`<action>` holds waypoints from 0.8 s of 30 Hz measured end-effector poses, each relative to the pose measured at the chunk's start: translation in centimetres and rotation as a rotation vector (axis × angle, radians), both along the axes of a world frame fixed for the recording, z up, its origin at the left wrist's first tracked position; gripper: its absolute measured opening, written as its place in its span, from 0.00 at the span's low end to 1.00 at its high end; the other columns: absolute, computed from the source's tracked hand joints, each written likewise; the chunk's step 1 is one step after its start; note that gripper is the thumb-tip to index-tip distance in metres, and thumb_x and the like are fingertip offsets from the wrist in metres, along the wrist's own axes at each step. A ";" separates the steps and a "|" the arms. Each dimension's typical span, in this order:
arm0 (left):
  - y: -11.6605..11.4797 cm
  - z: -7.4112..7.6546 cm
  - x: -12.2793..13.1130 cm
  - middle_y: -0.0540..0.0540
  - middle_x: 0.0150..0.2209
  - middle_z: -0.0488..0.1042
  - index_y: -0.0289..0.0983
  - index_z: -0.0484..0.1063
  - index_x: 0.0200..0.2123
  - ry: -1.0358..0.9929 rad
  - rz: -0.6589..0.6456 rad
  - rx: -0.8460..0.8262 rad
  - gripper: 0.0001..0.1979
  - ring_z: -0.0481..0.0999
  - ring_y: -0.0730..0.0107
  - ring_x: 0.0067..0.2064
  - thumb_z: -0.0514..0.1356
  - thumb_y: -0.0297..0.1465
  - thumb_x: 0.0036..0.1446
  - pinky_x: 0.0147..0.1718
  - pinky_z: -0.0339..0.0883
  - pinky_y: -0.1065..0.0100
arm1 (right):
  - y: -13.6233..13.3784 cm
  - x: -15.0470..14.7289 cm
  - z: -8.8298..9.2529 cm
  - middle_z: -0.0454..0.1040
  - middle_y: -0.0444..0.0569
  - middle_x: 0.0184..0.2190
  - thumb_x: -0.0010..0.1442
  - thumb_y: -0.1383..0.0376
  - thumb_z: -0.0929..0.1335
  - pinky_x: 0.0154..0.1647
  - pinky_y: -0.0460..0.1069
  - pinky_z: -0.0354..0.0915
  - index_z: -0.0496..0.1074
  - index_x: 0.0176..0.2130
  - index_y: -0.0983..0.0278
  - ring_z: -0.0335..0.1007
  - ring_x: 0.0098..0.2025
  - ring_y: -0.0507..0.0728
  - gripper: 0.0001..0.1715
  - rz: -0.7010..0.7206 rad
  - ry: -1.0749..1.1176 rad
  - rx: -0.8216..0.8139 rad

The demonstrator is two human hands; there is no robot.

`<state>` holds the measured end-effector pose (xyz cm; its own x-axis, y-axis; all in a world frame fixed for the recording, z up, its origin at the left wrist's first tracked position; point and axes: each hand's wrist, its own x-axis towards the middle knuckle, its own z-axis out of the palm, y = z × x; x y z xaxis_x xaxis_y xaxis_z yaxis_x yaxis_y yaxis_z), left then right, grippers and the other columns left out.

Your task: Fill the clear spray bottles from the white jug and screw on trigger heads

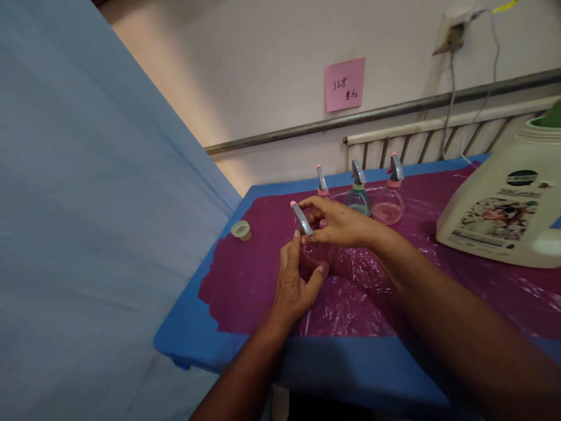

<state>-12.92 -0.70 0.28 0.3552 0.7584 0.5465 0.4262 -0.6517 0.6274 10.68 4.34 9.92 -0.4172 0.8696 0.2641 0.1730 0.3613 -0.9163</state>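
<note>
A clear pink spray bottle (316, 257) with a grey trigger head and pink nozzle tip stands, slightly tilted, on the purple plastic sheet (254, 280). My left hand (294, 278) is wrapped round its body, thumb low on the near side. My right hand (335, 222) grips the neck just under the trigger head, with the fingers curled behind it. Beyond my right hand are a green-blue spray bottle (359, 202) and a second pink one (389, 204). A third pink spray bottle (322, 188) is partly hidden behind my right fingers.
A small pale green cap (241, 230) lies to the left on the sheet. At the right stands a large cream detergent jug (495, 216). The blue table (188, 327) meets a wall with a metal rail (280, 135); a blue curtain (87, 204) hangs at the left.
</note>
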 end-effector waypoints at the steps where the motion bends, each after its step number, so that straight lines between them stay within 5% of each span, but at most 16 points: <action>1: 0.0 0.0 0.0 0.40 0.75 0.67 0.65 0.41 0.89 0.001 -0.005 0.002 0.54 0.76 0.46 0.72 0.71 0.37 0.75 0.69 0.78 0.39 | 0.0 -0.2 -0.1 0.86 0.46 0.44 0.63 0.62 0.85 0.53 0.61 0.79 0.71 0.71 0.57 0.84 0.48 0.63 0.44 -0.014 -0.002 0.010; 10: 0.2 -0.2 -0.2 0.37 0.76 0.68 0.59 0.44 0.89 -0.016 0.015 -0.022 0.54 0.75 0.43 0.74 0.72 0.37 0.73 0.72 0.75 0.37 | 0.0 -1.2 -0.6 0.83 0.45 0.43 0.60 0.57 0.86 0.55 0.61 0.78 0.66 0.76 0.56 0.82 0.48 0.63 0.55 -0.030 -0.014 0.079; 17: 0.2 -0.3 -0.2 0.36 0.79 0.66 0.58 0.47 0.89 -0.034 -0.005 -0.043 0.52 0.71 0.40 0.79 0.71 0.34 0.73 0.76 0.70 0.31 | -0.3 -0.3 -0.5 0.87 0.55 0.64 0.64 0.61 0.82 0.81 0.69 0.70 0.60 0.84 0.54 0.83 0.69 0.67 0.59 0.073 0.115 -0.072; 24: 0.3 -0.3 -0.4 0.38 0.76 0.67 0.61 0.44 0.89 -0.011 -0.009 -0.039 0.55 0.74 0.41 0.75 0.71 0.33 0.72 0.73 0.73 0.32 | 0.1 0.6 -0.6 0.90 0.49 0.54 0.66 0.61 0.81 0.72 0.64 0.78 0.65 0.80 0.55 0.88 0.60 0.64 0.51 0.178 0.173 -0.132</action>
